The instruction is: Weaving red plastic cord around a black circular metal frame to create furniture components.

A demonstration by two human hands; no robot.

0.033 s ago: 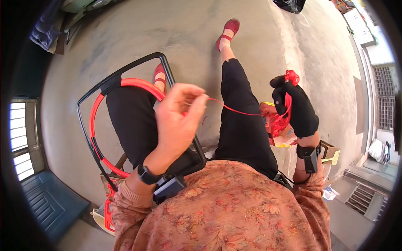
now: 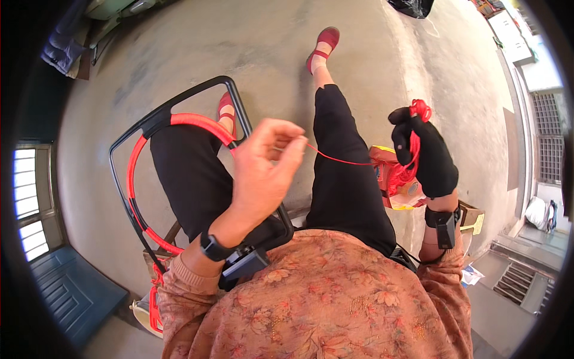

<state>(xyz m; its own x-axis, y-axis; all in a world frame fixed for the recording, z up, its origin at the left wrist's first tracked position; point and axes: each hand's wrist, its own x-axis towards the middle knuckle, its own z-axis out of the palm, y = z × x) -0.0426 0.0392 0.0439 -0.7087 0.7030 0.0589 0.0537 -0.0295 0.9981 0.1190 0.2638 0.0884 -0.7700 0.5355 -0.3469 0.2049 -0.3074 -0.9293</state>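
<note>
Pinching red cord (image 2: 335,159), the left hand (image 2: 261,164) could, tugging hard, tangle the bundle (image 2: 421,110) the gloved right hand (image 2: 431,157) clasps.

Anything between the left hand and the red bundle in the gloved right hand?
Nothing visible: only the red cord spans the gap from the left hand to the right hand; the right leg lies beneath.

Matt cloth against glossy plastic

The thin red cord (image 2: 341,161) looks smooth, with a slight sheen. The black round-cornered frame (image 2: 156,122) is smooth and semi-glossy, metal or plastic unclear. The black glove (image 2: 433,161) and black trousers (image 2: 342,149) are matt cloth; the crumpled red bag (image 2: 391,173), shiny plastic; the grey floor (image 2: 269,99), dull and concrete-like.
</note>
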